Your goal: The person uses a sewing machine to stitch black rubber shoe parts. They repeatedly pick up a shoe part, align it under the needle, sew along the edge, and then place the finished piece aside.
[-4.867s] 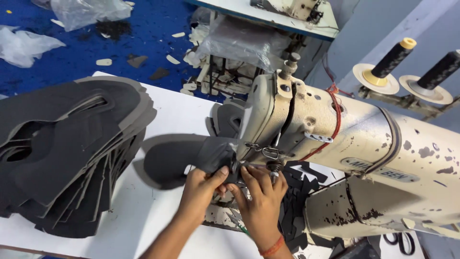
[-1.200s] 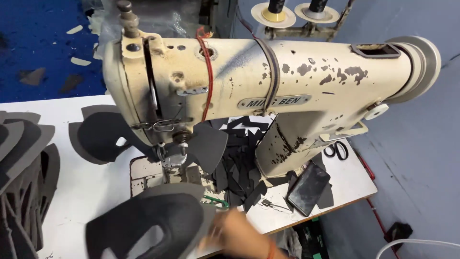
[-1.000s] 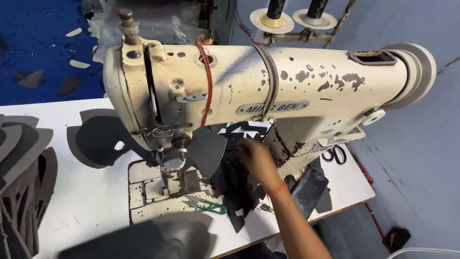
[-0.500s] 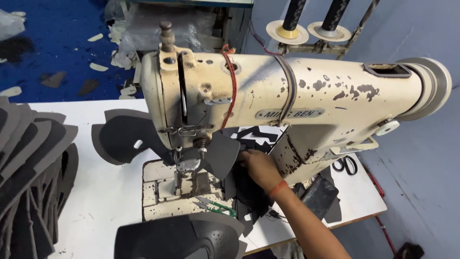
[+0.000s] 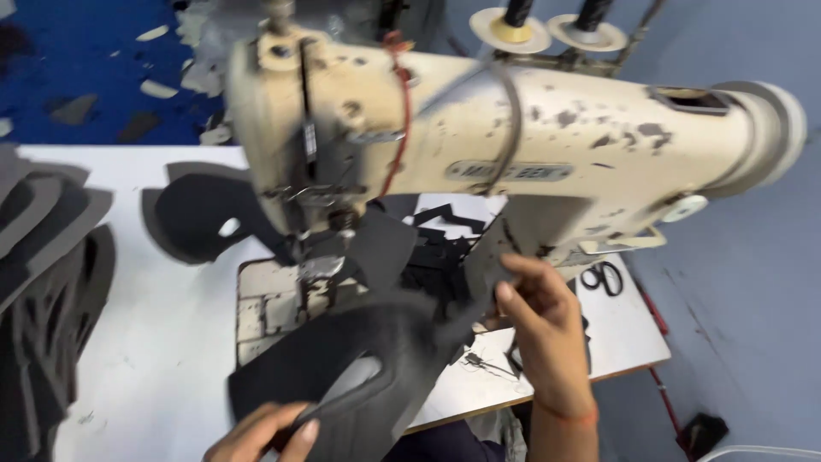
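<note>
Since half a second ago the right hand (image 5: pixel 543 329) has drawn back from under the arm of the sewing machine (image 5: pixel 513 154) toward the near edge, and it now comes away with a small dark piece (image 5: pixel 486 265) pinched between thumb and fingers (image 5: pixel 513 278). At the same time the large dark cut-out piece (image 5: pixel 342 376) has risen from the near edge and now sits higher, close below the needle area (image 5: pixel 329 248).

Left hand (image 5: pixel 265 432) shows only partly at the bottom edge; its fingers are closed on the near end of the large cut-out piece, which has an oval opening and hangs just above the tabletop (image 5: pixel 162 342), near the machine's bed plate (image 5: pixel 274 304).

Judging by how things lie, one shaped piece (image 5: pixel 201 218) already rests on the far left side behind the needle, with a flap of dark material (image 5: pixel 380 248) standing just right of the needle. A stack of similar dark pieces (image 5: pixel 47 291) lies at the far left, well apart from the hands. A heap of small black offcuts (image 5: pixel 440 257) sits under the machine arm. The held pieces are not yet under the needle.

No bin or tray shows. Two thread spools (image 5: pixel 547 21) stand on the far side, and scissors (image 5: pixel 603 278) lie on the right of the tabletop.
</note>
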